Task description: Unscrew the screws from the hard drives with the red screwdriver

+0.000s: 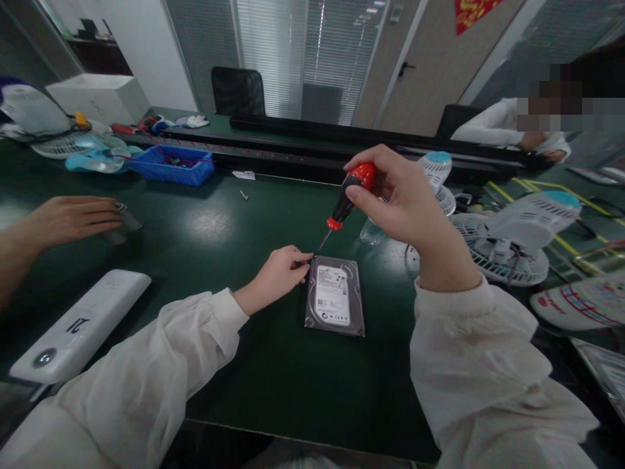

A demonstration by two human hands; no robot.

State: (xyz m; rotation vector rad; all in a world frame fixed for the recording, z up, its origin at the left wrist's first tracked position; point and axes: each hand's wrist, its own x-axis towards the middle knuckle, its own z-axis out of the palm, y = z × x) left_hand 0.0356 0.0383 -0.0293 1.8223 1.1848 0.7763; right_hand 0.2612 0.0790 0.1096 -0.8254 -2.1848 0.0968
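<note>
A hard drive (333, 296) lies flat on the green table, its white label facing up. My right hand (395, 195) grips a red and black screwdriver (346, 203) by the handle, tilted with its shaft pointing down. The screwdriver's tip meets the drive's upper left corner. At that same corner, my left hand (280, 273) has its thumb and fingertips pinched together. Whether a small screw sits in that pinch is too small to tell.
Another person's hand (73, 225) rests at the left near a white numbered device (81, 329). A blue tray (170, 164) holds wires. White fans (517, 234) stand at the right, and a small screw-like piece (244, 195) lies beyond the drive. A co-worker sits at the far right.
</note>
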